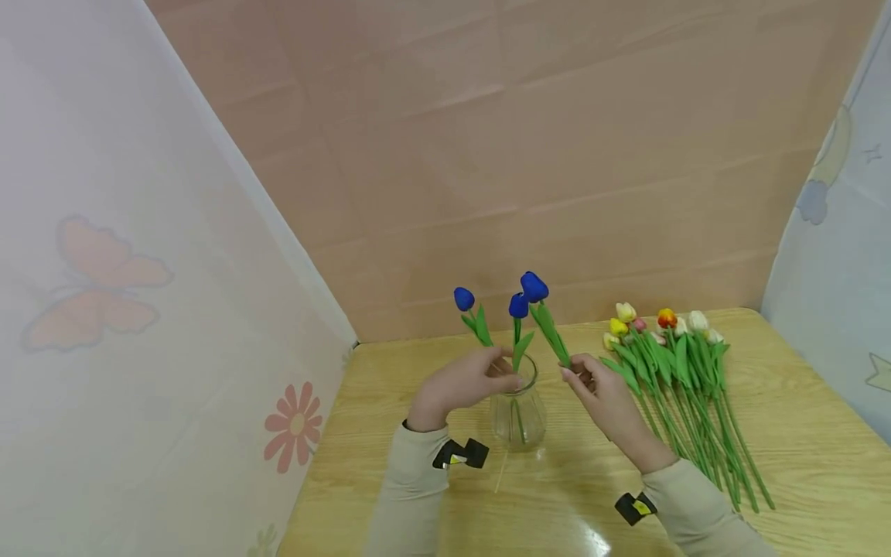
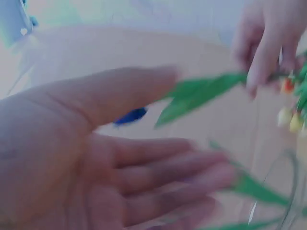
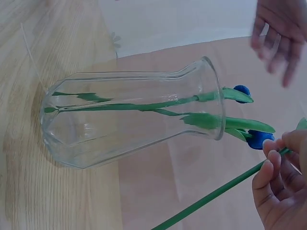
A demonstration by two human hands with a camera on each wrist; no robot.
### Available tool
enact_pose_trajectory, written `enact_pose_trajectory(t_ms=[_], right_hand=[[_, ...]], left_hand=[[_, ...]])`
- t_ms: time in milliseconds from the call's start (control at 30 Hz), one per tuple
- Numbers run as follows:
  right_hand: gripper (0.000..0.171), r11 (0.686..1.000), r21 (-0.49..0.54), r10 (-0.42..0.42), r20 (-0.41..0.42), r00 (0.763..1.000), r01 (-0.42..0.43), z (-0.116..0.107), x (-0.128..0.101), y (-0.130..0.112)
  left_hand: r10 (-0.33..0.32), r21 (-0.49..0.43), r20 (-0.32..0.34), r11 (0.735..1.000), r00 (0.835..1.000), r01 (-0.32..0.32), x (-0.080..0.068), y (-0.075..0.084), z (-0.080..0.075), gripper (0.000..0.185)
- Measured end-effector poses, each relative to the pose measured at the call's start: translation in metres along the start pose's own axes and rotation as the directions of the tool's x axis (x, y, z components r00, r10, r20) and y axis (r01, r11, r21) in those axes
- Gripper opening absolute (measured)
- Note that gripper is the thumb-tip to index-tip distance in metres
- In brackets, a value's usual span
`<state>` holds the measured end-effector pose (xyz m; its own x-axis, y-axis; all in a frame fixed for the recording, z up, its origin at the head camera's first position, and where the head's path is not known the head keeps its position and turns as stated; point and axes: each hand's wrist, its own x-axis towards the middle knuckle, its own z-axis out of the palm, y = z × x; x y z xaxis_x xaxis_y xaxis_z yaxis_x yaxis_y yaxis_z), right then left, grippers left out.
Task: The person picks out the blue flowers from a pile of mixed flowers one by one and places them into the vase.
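Observation:
A clear glass vase [image 1: 518, 418] stands on the wooden table [image 1: 800, 433] with two blue tulips [image 1: 463, 299] [image 1: 518, 305] in it. In the right wrist view their green stems cross inside the vase [image 3: 129, 120]. My left hand [image 1: 504, 375] hovers at the vase rim beside those stems, fingers straight and holding nothing; its open palm fills the blurred left wrist view. Just right of the rim, my right hand [image 1: 574, 371] pinches the stem [image 3: 211, 194] of a third blue tulip [image 1: 534, 286], which tilts towards the vase.
A bunch of several tulips [image 1: 678, 371], yellow, orange, pink and white, lies on the table to the right of my right hand. A thin pale stick [image 1: 500, 476] lies in front of the vase. Printed curtains close off both sides, and a pink wall stands behind.

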<state>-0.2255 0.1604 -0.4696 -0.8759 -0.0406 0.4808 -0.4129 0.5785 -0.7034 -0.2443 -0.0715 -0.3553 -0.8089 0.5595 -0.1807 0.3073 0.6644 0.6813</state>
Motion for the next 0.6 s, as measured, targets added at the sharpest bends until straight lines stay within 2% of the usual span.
enact_pose_trajectory(t_ms=[67, 133, 333, 467, 600], right_hand=[[0.014, 1.0, -0.002, -0.008, 0.001, 1.0, 0.008, -0.001, 0.001, -0.001], [0.013, 1.0, -0.003, -0.019, 0.003, 1.0, 0.019, -0.001, 0.001, -0.002], [0.009, 1.0, 0.003, -0.028, 0.019, 0.999, 0.028, -0.001, -0.001, -0.005], [0.006, 0.999, 0.0, -0.044, 0.014, 0.999, 0.044, -0.001, -0.001, -0.007], [0.005, 0.997, 0.015, -0.072, 0.011, 0.997, 0.071, -0.001, -0.002, -0.007]], left_hand=[[0.051, -0.053, -0.067, 0.997, 0.996, -0.054, 0.006, 0.008, 0.004, 0.059], [0.062, -0.084, -0.128, 0.994, 0.99, -0.073, 0.014, 0.012, 0.013, 0.058], [0.036, -0.119, -0.245, 0.991, 0.969, -0.067, 0.033, 0.016, 0.038, 0.055], [0.037, -0.148, -0.328, 0.985, 0.944, -0.089, 0.042, 0.016, 0.049, 0.047], [0.018, -0.227, -0.391, 0.967, 0.92, -0.115, 0.045, 0.016, 0.056, 0.038]])
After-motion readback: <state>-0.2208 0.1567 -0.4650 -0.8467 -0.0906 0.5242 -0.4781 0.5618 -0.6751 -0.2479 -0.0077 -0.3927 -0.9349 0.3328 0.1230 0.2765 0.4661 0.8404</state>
